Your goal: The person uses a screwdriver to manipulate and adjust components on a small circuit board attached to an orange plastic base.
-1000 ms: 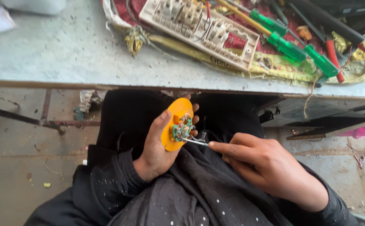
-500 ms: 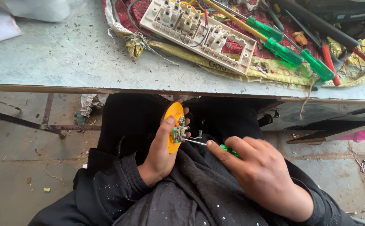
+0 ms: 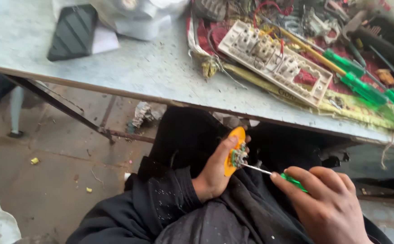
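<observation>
Left hand (image 3: 215, 174) closed around an orange oval part (image 3: 234, 151), held edge-up over the lap, presumably to turn its small circuit board (image 3: 239, 157) toward the tool. Right hand (image 3: 325, 205) wrapped around a green-handled screwdriver (image 3: 292, 180), metal tip meeting the board just right of the left thumb, shaft nearly level, likely for a steady push. Beyond both hands, on the tabletop (image 3: 129, 68): a white socket strip (image 3: 276, 61), more green screwdrivers (image 3: 364, 86), a dark block (image 3: 73, 31).

a small electrical repair workshop. a worn bench (image 3: 129, 68) holds a stripped switchboard (image 3: 276, 61), green screwdrivers (image 3: 364, 86) and loose wires (image 3: 269, 9). the concrete floor (image 3: 48, 176) is littered.
</observation>
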